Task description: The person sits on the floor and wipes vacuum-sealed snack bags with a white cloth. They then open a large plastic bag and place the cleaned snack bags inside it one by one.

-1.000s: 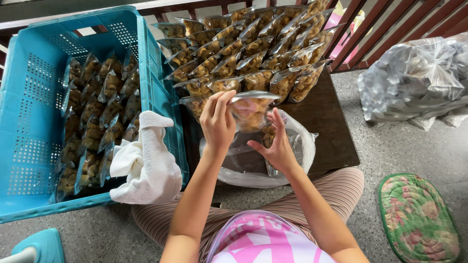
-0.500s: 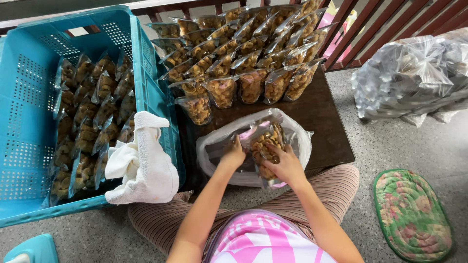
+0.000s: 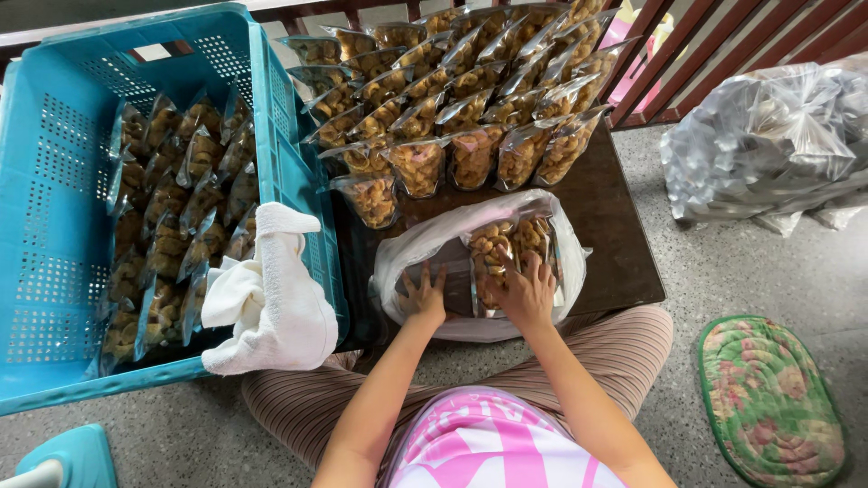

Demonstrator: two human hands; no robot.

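Both my hands reach into a large clear plastic bag [image 3: 562, 242] lying open on a dark wooden table [image 3: 624, 235]. My right hand [image 3: 523, 287] rests on a clear snack pouch [image 3: 493, 248] of brown fried pieces inside that bag, fingers curled over it. My left hand [image 3: 423, 296] lies flat with fingers spread on the bag's dark bottom, holding nothing. Behind the bag stand rows of filled snack pouches [image 3: 452, 99], upright and overlapping.
A blue plastic crate [image 3: 54, 226] at the left holds several more filled pouches, with a white cloth [image 3: 271, 298] draped over its near corner. A bundle of empty clear bags [image 3: 768, 145] lies on the floor at right, a green flowered mat [image 3: 768, 398] nearer.
My hands came down from the pouch rows, where they held a pouch up, into the large bag. The left hand let go and now lies flat.
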